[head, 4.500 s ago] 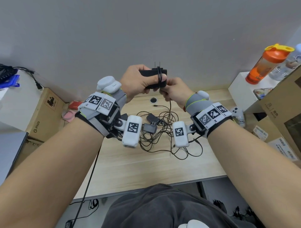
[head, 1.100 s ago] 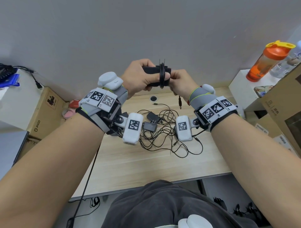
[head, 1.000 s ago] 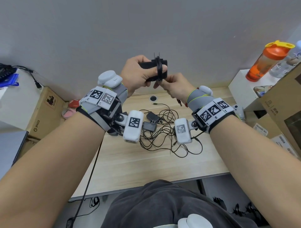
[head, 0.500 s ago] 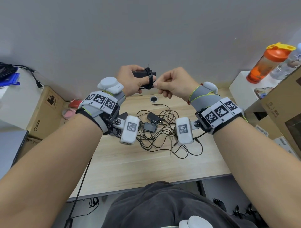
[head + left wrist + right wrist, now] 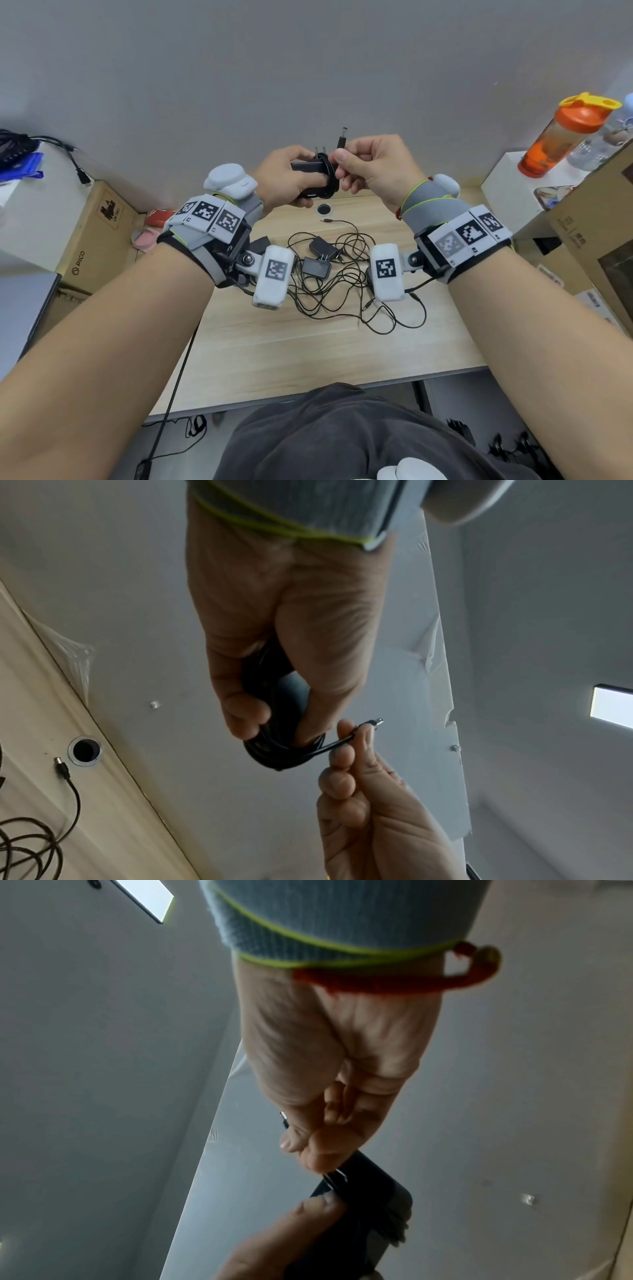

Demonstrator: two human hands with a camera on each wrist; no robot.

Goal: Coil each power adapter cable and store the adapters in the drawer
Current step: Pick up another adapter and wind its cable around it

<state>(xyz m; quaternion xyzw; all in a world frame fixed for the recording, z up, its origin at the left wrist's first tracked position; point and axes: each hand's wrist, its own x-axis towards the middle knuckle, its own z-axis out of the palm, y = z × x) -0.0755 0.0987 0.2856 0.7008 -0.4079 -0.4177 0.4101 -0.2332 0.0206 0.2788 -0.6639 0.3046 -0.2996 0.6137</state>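
Observation:
Raised in front of the wall, my left hand [image 5: 291, 176] grips a black power adapter [image 5: 306, 167], prongs up. Its thin black cable is wound round the body as a coil [image 5: 329, 178]. My right hand [image 5: 371, 164] pinches the loose cable end just below the barrel plug [image 5: 341, 133], which points up beside the coil. In the left wrist view the coil [image 5: 274, 753] sits under my left fingers and the plug [image 5: 376, 721] sticks out of the right fingertips. In the right wrist view the adapter [image 5: 369, 1196] lies below my right hand [image 5: 329, 1096]. No drawer is in view.
Other black adapters [image 5: 318, 260] lie in tangled cables [image 5: 342, 294] mid-desk [image 5: 308, 346], behind a cable hole [image 5: 324, 209]. An orange bottle [image 5: 565, 137] stands on a white shelf at right, with cardboard boxes [image 5: 596, 226] below. A brown box [image 5: 92, 233] sits at left.
The dangling cable end has been wound up; my right hand now holds the plug upright beside the coil. Both hands shifted slightly, and the left kept its grip on the adapter.

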